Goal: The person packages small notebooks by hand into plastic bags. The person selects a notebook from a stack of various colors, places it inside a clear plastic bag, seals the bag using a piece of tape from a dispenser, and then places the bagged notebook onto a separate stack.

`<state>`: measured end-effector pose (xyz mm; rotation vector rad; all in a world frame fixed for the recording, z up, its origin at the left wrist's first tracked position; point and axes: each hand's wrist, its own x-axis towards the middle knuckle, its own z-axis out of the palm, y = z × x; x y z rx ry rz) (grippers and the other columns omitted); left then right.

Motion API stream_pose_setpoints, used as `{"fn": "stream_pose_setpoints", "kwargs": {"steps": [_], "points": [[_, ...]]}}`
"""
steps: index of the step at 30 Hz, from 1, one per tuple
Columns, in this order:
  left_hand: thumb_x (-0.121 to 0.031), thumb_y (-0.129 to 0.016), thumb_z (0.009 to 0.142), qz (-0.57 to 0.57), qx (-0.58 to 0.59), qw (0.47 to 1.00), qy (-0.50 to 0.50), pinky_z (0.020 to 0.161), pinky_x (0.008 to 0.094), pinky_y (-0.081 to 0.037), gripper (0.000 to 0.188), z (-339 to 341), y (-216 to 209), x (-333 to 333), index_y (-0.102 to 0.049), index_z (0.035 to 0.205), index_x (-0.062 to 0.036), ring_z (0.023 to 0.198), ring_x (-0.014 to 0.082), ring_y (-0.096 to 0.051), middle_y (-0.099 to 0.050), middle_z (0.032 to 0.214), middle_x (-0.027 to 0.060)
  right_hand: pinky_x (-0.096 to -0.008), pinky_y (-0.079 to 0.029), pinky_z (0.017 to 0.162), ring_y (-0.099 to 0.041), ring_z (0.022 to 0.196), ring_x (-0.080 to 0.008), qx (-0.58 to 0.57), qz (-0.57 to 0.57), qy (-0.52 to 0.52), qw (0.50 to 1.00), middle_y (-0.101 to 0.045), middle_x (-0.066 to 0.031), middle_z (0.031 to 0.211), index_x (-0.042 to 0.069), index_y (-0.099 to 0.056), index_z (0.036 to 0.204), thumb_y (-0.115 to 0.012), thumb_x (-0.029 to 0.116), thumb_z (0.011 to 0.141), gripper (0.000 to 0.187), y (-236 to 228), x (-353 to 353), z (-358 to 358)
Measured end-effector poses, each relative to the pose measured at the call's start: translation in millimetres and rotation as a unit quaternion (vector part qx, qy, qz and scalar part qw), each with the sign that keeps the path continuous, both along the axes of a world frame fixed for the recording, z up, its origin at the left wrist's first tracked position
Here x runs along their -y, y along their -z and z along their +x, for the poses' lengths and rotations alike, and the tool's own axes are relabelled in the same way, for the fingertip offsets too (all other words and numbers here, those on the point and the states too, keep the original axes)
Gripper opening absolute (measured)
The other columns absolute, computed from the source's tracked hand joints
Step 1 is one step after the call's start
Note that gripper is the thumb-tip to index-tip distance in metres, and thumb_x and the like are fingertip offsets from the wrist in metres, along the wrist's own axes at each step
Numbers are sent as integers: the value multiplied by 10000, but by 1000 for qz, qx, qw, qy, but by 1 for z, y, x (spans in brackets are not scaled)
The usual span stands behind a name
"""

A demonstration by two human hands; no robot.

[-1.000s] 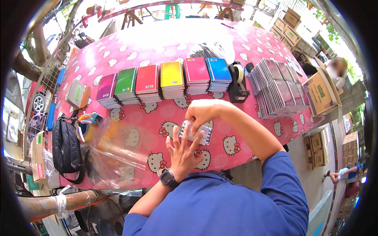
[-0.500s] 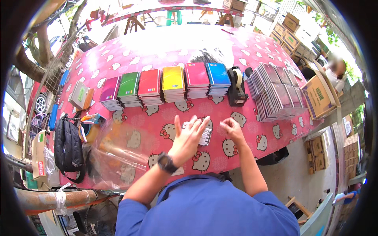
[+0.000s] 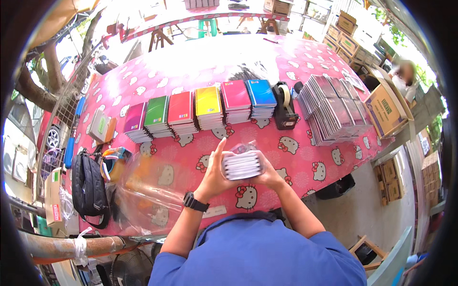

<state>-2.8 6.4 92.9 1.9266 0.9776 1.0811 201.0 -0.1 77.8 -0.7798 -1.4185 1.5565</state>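
Note:
A small stack of notebooks in clear plastic wrap (image 3: pixel 242 163) is lifted on edge between both hands, just above the pink cartoon-print tablecloth (image 3: pixel 305 159). My left hand (image 3: pixel 213 172) presses against its left side with fingers up. My right hand (image 3: pixel 268 172) cups its right side from below. A row of coloured notebook stacks (image 3: pixel 200 110) lies beyond the hands: purple, green, red, yellow, pink and blue.
A black tape dispenser (image 3: pixel 285 106) stands right of the blue stack. Piles of wrapped notebooks (image 3: pixel 334 107) fill the right end beside an open cardboard box (image 3: pixel 387 106). Clear plastic bags (image 3: pixel 143 190) and a black backpack (image 3: pixel 89 187) lie at the left. Another person (image 3: pixel 405 76) is at far right.
The wrapped stack lay flat on the table under my left hand; now both hands have closed on it and raised it on edge.

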Motion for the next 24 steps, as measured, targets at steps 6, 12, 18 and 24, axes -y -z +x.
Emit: {"fn": "stream_pose_setpoints", "kwargs": {"steps": [6,12,18,24], "points": [[-234,-898,506,105,165,978,-73,1008,398,-343,1339,-11,-12,5,51,1448,-148,1238,275,-383,-332,1360,151,-399,-261,1060,-298,1306,-245,-63,111,18,992,-315,-119,1402,86,-165,1411,-830,96,591,1056,-18,-11,3],[-122,-866,519,-119,230,966,24,1061,404,-285,1308,14,26,25,62,1442,-122,1298,271,-288,-236,1409,161,-382,-203,1096,-246,1330,-237,-18,-68,-6,998,-289,-123,1406,87,-133,1424,-800,164,618,1049,22,-4,-12],[-400,-848,544,137,-11,984,-118,1089,495,-172,1239,-16,-5,24,-41,1438,-112,1346,316,-192,-136,1449,201,-395,-282,1045,-343,1253,-221,216,141,78,963,-342,-97,1347,102,-199,1390,-846,203,573,1046,-15,6,13],[-295,-731,701,203,-216,955,-16,1086,501,-72,153,-22,-57,21,-659,794,-197,1297,257,-292,-553,1198,9,-348,-337,941,-437,1068,-217,222,231,64,945,-617,-36,1037,75,-658,962,-775,159,639,354,-42,12,14]]}}
